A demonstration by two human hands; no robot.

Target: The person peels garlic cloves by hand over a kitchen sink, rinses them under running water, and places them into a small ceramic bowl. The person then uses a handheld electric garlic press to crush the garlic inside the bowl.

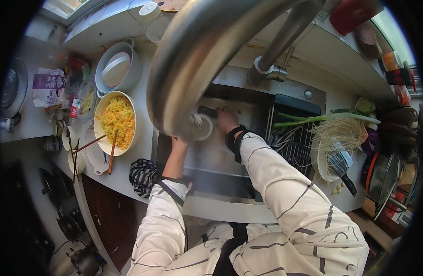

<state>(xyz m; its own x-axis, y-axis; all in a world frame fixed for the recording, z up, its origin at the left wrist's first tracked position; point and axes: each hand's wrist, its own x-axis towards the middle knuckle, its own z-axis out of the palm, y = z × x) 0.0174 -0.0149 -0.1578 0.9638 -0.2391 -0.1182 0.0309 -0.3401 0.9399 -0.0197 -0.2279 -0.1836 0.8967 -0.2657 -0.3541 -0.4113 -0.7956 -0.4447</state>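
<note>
Both hands reach into the steel sink (211,172), under a large curved metal faucet (184,62). My right hand (227,119) is closed on a dark grey object (208,112), perhaps a handle or cloth; its kind is unclear. Beside it in the sink lies a white round dish or cup (207,127). My left hand (179,142) is mostly hidden behind the faucet's end, so what it touches cannot be seen. Left of the sink stands a cream bowl (137,138) of shredded yellow and orange food (117,120), with brown chopsticks (113,151) in it.
A pale blue pot (134,65) stands behind the bowl. A striped dark cloth bundle (143,176) lies at the sink's left front. Right of the drying rack (290,148) are a green onion (308,119), a plate of fine shreds (323,165), a slotted turner (339,164) and garlic cloves (338,188).
</note>
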